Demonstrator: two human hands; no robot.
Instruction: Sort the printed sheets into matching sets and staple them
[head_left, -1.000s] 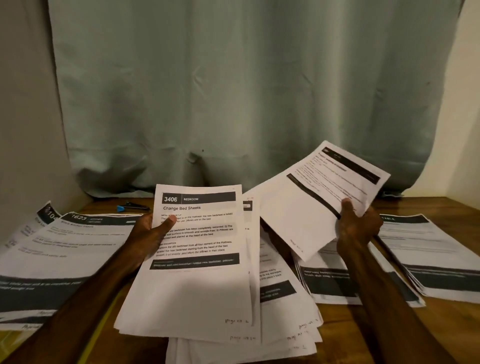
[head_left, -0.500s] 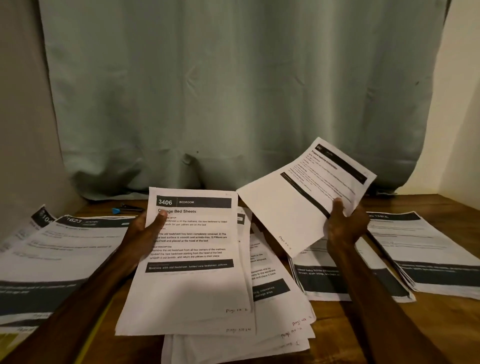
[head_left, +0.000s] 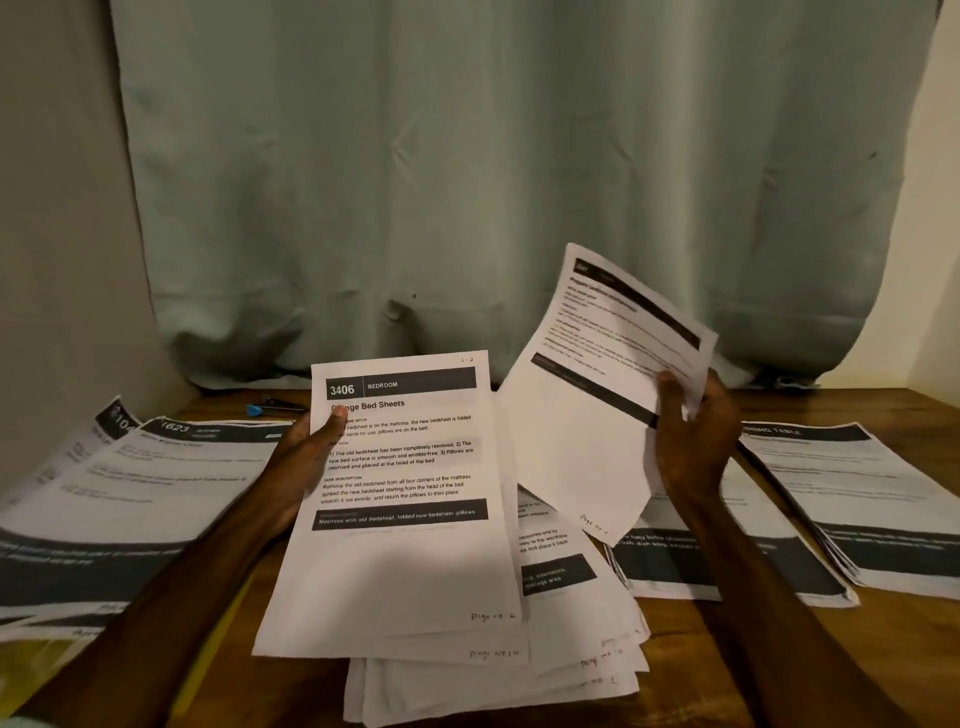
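Gripping fanned stack (head_left: 400, 561) under thumb, left hand (head_left: 306, 462) as before, right hand (head_left: 691, 441) pinching single sheet (head_left: 582, 415), sheet now raised and tilted steeper

— What sort of place is it?

— A room in a home, by the look of it, rather than a fitted office. A pale green curtain (head_left: 467, 182) hangs in loose folds down to a wooden table (head_left: 904, 408) that stands right against it.

— What else points that way?

— Plain painted walls (head_left: 52, 208) close in on both sides, and the light is dim and warm. Printed sheets (head_left: 156, 483) lie in piles across the tabletop, like paperwork at a makeshift desk.
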